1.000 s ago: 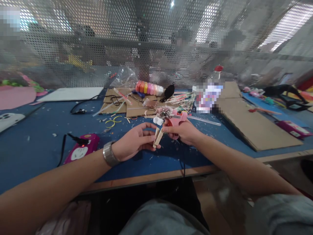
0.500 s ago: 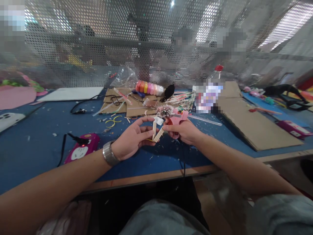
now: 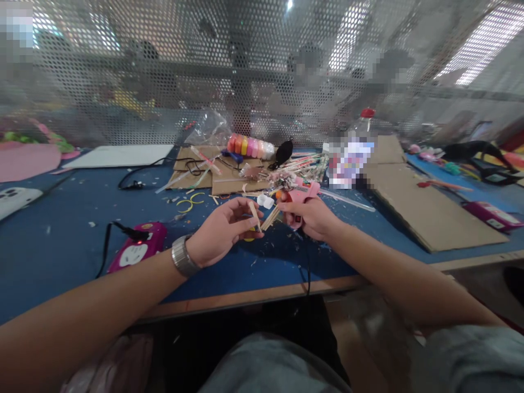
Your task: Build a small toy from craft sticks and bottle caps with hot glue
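Observation:
Between its thumb and fingers, my left hand point(image 3: 221, 232) pinches a short piece of pale wooden sticks point(image 3: 254, 215). My right hand point(image 3: 309, 215) is wrapped round a pink hot glue gun point(image 3: 302, 194). Its thumb and finger also grip a second flat bundle of wooden sticks point(image 3: 270, 218), slanting down toward the left piece. The lower ends of the two pieces lie close together; whether they touch I cannot tell. Small white pieces point(image 3: 266, 201) show just beyond the sticks, beside an orange part point(image 3: 279, 194) near the gun.
Behind the hands are cardboard sheets point(image 3: 235, 184), a row of coloured pots point(image 3: 250, 147), and a pile of sticks point(image 3: 305, 164). A bottle point(image 3: 366, 128) stands behind a phone point(image 3: 352, 164). Yellow rings point(image 3: 190, 202) and a magenta power strip point(image 3: 139, 245) lie left; large cardboard point(image 3: 429, 207) lies right.
The two stick pieces have come slightly apart, the right one shifting right with my right hand and the glue gun. An orange part now shows by the gun.

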`<state>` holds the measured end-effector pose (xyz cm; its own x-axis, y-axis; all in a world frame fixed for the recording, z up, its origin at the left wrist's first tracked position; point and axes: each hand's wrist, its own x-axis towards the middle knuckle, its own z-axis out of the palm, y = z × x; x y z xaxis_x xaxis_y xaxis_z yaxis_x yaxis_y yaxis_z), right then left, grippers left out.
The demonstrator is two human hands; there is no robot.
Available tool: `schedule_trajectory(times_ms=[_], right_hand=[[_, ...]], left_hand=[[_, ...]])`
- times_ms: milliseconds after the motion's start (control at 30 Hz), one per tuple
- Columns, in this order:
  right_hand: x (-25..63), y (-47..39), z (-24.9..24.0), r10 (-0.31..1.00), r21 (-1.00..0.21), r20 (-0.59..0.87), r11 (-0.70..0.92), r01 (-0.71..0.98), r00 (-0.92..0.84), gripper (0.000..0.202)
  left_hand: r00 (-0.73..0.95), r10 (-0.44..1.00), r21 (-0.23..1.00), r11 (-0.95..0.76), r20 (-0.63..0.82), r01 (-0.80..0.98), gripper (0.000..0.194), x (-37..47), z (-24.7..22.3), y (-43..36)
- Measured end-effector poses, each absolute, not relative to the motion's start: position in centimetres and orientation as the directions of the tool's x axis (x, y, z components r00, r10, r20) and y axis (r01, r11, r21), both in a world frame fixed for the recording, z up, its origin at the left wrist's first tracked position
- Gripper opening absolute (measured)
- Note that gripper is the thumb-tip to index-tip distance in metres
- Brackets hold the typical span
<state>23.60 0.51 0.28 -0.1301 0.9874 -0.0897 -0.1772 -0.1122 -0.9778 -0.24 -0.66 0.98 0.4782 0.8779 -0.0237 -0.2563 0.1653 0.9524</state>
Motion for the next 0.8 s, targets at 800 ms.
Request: schedule_trajectory(times_ms=[800], right_hand=[[23.89,0.61,0.01,0.981,-0.973,-0.119,-0.146,-0.177,-0.152,0.045]], left_hand=[[0.315,0.945,0.962,0.000,0.090,-0.273,0.030,-0.19,0.33,0.20]])
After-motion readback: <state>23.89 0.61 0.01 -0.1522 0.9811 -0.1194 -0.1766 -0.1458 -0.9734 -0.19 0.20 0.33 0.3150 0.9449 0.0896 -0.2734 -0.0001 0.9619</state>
